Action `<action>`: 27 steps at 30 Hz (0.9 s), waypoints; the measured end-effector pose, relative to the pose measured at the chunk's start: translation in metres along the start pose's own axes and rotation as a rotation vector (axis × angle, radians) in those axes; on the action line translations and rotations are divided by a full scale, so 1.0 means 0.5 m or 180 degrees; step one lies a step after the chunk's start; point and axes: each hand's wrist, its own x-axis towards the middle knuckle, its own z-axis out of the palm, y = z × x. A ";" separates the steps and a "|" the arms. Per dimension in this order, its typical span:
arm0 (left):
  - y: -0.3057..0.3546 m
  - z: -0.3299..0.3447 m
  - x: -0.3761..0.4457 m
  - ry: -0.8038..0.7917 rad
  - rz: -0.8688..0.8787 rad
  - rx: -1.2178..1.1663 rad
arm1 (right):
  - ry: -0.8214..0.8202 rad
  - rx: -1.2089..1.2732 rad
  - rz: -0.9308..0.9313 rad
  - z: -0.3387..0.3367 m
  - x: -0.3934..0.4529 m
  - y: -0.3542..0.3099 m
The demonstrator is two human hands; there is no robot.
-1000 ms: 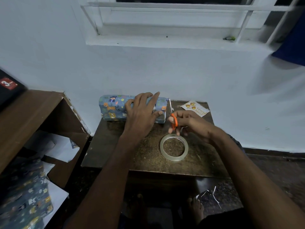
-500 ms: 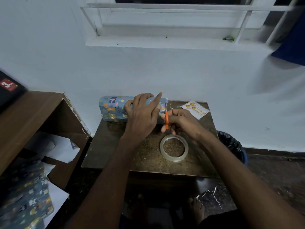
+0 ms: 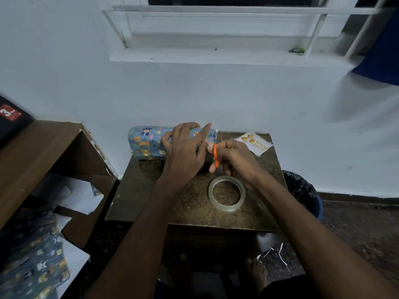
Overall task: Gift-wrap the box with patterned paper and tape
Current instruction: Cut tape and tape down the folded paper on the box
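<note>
The left hand (image 3: pixel 183 152) lies palm-down across the wrapped box (image 3: pixel 149 143), fingers curled over its top edge and the index finger stretched out toward the box's right end, pinning it in place. The box, covered in blue animal-print paper, sits at the far left edge of the small brown table (image 3: pixel 194 203), against the wall. Just to the right, the right hand (image 3: pixel 235 160) is curled around the orange-handled scissors (image 3: pixel 215 155), holding them upright near the box's right end, close beside the left hand's fingertips; the blades are hidden behind the hands.

On the far left stands a wooden cabinet (image 3: pixel 43 152) with loose white sheets inside, and a spare sheet of patterned paper (image 3: pixel 32 262) lies below it. In front of the right wrist a clear tape roll (image 3: pixel 226 193) lies flat on the table. A birthday tag (image 3: pixel 253 143) rests at the table's far right corner, and a dark bin (image 3: pixel 302 190) sits beside the table.

Compared with a second ago, the right hand has drawn in toward the box end, and the scissors now stand nearer the left hand's fingers. The left hand has not left the box.
</note>
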 end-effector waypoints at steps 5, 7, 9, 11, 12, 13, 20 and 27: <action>-0.001 0.002 -0.001 -0.0036 -0.0053 -0.0085 | -0.0102 0.0101 0.0042 -0.004 0.002 0.002; -0.002 0.001 0.001 -0.0048 -0.0048 -0.0092 | -0.0138 0.0206 -0.0006 -0.006 0.001 0.000; -0.002 0.000 0.002 -0.0054 -0.0024 -0.0065 | -0.0108 0.0238 -0.0090 -0.007 0.000 0.000; -0.004 0.001 0.002 -0.0062 -0.0007 -0.0033 | -0.0037 0.0238 -0.0168 -0.006 -0.001 0.002; -0.005 0.002 0.001 -0.0072 -0.0004 -0.0030 | 0.0011 0.0241 -0.0200 -0.005 -0.001 0.004; -0.006 0.002 0.001 -0.0081 0.0001 -0.0027 | 0.0065 0.0243 -0.0224 -0.003 -0.001 0.005; -0.007 0.000 -0.001 -0.0137 0.0000 -0.0042 | 0.0101 0.0465 -0.0408 -0.002 -0.001 0.009; -0.006 -0.005 -0.002 -0.0118 0.0070 -0.0132 | 0.0071 0.0282 -0.0504 0.003 -0.011 0.010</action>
